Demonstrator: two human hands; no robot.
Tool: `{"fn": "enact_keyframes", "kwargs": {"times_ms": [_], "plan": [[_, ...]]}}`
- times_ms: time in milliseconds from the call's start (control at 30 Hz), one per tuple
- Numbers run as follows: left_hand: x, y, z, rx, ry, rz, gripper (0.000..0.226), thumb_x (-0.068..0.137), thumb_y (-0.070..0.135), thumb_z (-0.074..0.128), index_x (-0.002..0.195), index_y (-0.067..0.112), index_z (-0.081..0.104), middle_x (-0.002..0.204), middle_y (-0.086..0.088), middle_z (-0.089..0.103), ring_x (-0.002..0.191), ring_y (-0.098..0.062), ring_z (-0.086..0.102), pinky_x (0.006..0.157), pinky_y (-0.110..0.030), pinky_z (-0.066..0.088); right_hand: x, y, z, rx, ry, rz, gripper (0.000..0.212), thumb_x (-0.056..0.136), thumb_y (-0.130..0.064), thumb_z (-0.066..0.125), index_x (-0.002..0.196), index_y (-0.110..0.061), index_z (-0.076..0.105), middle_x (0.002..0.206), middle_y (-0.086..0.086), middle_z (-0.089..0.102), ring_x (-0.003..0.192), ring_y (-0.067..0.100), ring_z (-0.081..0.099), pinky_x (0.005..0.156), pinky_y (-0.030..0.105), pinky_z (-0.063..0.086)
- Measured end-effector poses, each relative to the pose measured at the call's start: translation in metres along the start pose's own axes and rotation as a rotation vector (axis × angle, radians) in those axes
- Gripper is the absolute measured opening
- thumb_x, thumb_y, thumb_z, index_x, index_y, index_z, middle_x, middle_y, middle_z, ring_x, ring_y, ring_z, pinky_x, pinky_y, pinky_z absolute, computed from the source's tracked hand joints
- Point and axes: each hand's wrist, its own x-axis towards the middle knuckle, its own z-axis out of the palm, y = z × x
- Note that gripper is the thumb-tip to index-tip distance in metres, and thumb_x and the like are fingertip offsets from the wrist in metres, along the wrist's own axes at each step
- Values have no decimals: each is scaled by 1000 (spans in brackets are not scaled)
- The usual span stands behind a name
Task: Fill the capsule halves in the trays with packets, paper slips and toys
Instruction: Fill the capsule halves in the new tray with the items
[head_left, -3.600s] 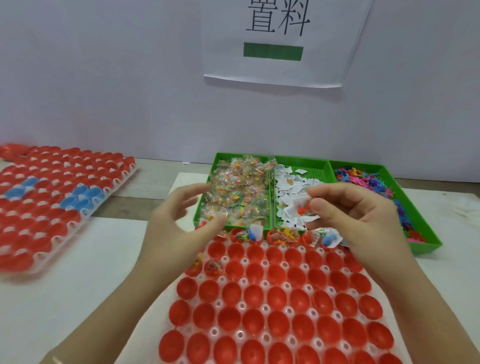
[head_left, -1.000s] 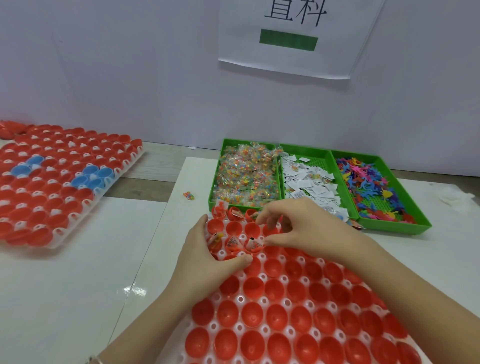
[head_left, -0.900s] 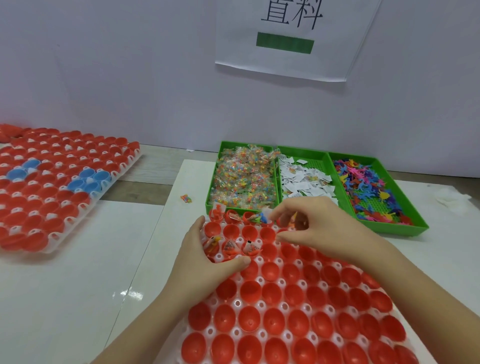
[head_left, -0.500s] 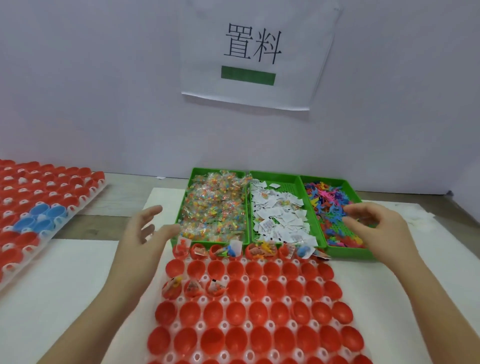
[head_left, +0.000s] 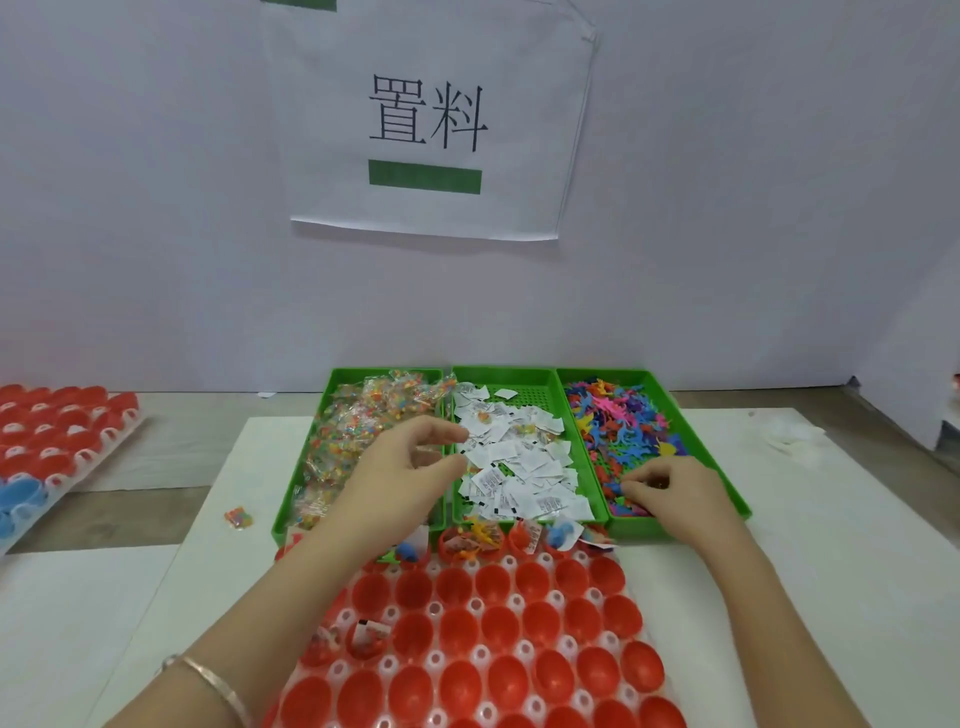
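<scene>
A: Our left hand is out over the left green bin, the one heaped with clear packets of coloured beads. Thumb and fingers curve with a gap between them, and we can make out nothing caught there.

B: The thumb tip lies right at the edge of the paper slips in the middle bin. Over on the right of the frame, our right hand is down in the near left corner of the toy bin, fingertips bunched among the small coloured toys.

A: Has it got one? We can't tell, the fingertips are sunk into the pile.

B: Lower centre, we see the red capsule halves sitting open side up in the white tray, just in front of the bins. The far row holds toys and slips, and a few cups beside our left forearm hold slips too.

A: There's a thin bracelet on the left wrist. One stray packet lies on the white tabletop, left of the bins.

B: At the left edge of the frame is a second tray of red halves, with blue ones nearest us. Up on the wall is a paper sign.
</scene>
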Motion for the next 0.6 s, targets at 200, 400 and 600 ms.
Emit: {"fn": "enact_keyframes", "kwargs": {"times_ms": [200, 400, 600], "plan": [[14, -4, 16, 69, -60, 7, 17, 91, 19, 62, 103, 31, 64, 110, 12, 64, 60, -13, 62, 46, -24, 49, -8, 9, 5, 174, 118, -48, 17, 78, -15, 79, 74, -27, 68, 74, -19, 63, 71, -4, 55, 60, 12, 37], [38, -9, 30, 797, -54, 98, 24, 95, 35, 52, 116, 36, 62, 116, 11, 61, 109, -13, 53, 102, -39, 29, -1, 6, 4, 329, 180, -62, 28, 76, -1, 77, 89, -25, 71, 81, -13, 67, 71, 1, 61, 57, 4, 45], [61, -11, 48, 1095, -62, 88, 37, 93, 49, 49, 118, 24, 61, 115, -2, 57, 113, -25, 41, 94, -43, 19, 0, 5, 4, 340, 170, -68, 43, 82, 8, 65, 106, -27, 69, 102, -7, 65, 69, 0, 61, 52, 7, 48]]}}
